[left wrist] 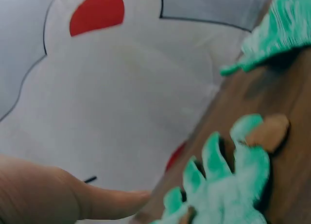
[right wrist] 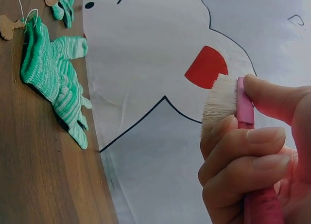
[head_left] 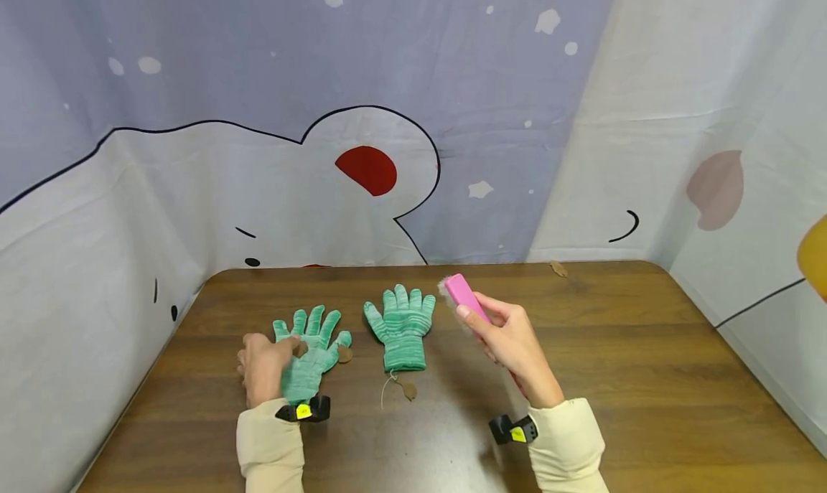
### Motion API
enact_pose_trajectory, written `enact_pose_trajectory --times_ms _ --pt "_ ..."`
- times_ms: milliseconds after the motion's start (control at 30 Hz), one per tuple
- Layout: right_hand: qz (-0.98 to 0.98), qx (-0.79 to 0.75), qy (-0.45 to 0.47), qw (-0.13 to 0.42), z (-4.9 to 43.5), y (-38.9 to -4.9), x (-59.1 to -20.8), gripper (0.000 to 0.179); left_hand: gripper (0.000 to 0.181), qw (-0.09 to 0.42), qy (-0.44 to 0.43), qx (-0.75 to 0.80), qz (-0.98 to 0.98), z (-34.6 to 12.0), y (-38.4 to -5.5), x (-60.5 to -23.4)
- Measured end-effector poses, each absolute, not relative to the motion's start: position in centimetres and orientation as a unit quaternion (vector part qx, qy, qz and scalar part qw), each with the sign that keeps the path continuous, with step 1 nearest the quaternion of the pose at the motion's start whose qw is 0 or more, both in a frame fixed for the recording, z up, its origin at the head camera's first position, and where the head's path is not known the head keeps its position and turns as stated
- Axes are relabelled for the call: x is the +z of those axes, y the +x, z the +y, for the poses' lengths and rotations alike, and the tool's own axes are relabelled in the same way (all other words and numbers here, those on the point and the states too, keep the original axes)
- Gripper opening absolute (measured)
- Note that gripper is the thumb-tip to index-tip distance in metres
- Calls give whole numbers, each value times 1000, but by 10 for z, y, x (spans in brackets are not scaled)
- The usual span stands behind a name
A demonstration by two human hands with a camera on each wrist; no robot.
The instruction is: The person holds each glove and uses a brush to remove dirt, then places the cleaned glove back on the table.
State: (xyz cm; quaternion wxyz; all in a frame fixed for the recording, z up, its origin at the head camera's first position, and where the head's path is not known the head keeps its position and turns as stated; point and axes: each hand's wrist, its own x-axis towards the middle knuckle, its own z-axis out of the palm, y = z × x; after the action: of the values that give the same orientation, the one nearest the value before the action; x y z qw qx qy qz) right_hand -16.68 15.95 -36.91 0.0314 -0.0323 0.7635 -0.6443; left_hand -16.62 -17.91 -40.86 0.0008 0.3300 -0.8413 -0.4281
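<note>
My right hand [head_left: 517,342] grips a pink-handled brush [right wrist: 245,105] above the table, thumb on its back and fingers curled round the handle. The pale bristles face left. On the left, my left hand [head_left: 263,364] is over the palm of a green knitted glove [head_left: 310,357]; one finger extends straight in the left wrist view. A small brown dry leaf [head_left: 300,348] lies on that glove by the fingertips. Another dry leaf [head_left: 345,354] sits at the glove's thumb. A second green glove [head_left: 405,331] lies between the hands, fingers pointing away.
The wooden table [head_left: 620,349] reaches back to a printed curtain [head_left: 491,120]. A leaf [head_left: 407,390] lies below the second glove, by a white string [head_left: 384,391] at its cuff. One more leaf [head_left: 558,268] rests at the table's back edge.
</note>
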Motion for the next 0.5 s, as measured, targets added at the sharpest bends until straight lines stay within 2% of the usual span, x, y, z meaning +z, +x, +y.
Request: enact_pose_trajectory --times_ms 67,133,300,500 --pt "762 -646 -32 34 160 -167 -369 51 75 -28 341 -415 -843 -179 -168 -414" --pt "761 -647 -31 36 160 -167 -369 50 73 -35 343 -396 -851 -176 -171 -419" --pt "759 -649 -35 40 160 -166 -368 48 58 -32 336 -358 -870 -168 -174 -428" --pt "762 -646 -34 43 161 -166 -368 47 56 -16 329 -357 -874 -165 -175 -428"
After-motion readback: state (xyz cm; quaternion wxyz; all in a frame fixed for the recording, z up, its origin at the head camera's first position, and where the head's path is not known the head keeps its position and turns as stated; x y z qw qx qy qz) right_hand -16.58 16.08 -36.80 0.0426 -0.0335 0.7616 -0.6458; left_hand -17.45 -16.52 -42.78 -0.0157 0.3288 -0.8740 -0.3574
